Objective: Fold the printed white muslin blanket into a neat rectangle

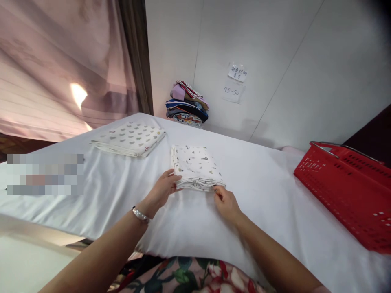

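A white folded cloth with small dark and green prints lies in front of me on the white-covered table, its stacked layers facing my side. At its near left corner, my left hand grips the edge, thumb on top and fingers partly underneath. My right hand pinches the near right corner, with the fingers curled under. Farther to the left rests a second folded white cloth with rows of grey-green shapes; neither hand touches it.
On the right stands a red plastic basket with a metal handle. A pile of folded clothes sits by the wall beyond the far edge. Paper notes hang on the wall. A pink curtain is at left, and a blurred patch covers something below it.
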Tool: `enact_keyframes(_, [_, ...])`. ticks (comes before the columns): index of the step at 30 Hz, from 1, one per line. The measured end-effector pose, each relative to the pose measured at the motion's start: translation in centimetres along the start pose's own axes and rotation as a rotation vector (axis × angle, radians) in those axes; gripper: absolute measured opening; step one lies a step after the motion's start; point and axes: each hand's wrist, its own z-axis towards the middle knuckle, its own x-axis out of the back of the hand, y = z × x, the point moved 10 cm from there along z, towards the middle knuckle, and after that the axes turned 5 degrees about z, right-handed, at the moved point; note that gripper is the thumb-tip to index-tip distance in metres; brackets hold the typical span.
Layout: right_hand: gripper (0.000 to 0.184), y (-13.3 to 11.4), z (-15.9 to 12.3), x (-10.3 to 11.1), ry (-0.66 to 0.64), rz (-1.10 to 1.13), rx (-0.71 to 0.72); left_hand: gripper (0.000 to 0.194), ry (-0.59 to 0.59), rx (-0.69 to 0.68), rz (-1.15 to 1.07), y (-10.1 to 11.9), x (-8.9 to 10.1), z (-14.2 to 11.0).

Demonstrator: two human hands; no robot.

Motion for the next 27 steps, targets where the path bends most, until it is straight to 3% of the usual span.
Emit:
enact_keyframes(6, [0.045, -0.7, -0.2, -2.0, -0.19, -0.168, -0.036, 0.065, 0.004, 0.001, -0.013, -0.2, 0.1, 0.1])
enact_keyframes(12, [0.032, 0.1, 0.0, -0.7, -0.098, -0.189, -0.043, 0.067, 0.013, 0.009, -0.015, -0.1, 0.3, 0.2])
enact_keyframes(20, [0.036, 1.8, -1.0, 0.7, -0.058, -0.184, -0.081, 0.07, -0.029, -0.022, 0.002, 0.5, 0.0, 0.5])
enact_keyframes(27, [0.049, 0.7, 0.1, -1.3, -0.209, -0.267, -0.109, 0.065, -0.007, -0.004, 0.002, 0.9, -0.1, 0.1])
